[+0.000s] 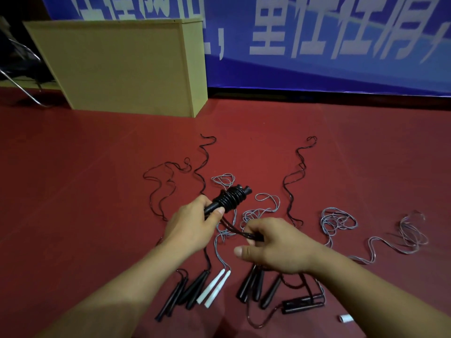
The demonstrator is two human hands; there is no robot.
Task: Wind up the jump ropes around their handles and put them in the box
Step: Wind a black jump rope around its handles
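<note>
A red floor [73, 191] fills the view, with a blue banner [317, 45] along the back and a tan box [117, 67] standing well beyond the ropes at upper left. Loose ropes snake across the floor: black ones [292, 176] and grey ones [336, 220], their handles [251, 284] lying in a row near the person, including a white pair [214, 286].

The left hand [190, 230] grips the lower end of a black handle pair [229, 198], thumb pressed on top, with rope coils already stacked tightly round its upper part. The right hand [275, 242] pinches the free doubled strand [231, 228] between curled fingers, thumb sticking out.

The winding looks nearly done. To finish well, I judge the right hand should keep the strand taut, lay each turn snug beside the last one, and tuck the tail under a coil so it cannot spring loose before going to the box.
</note>
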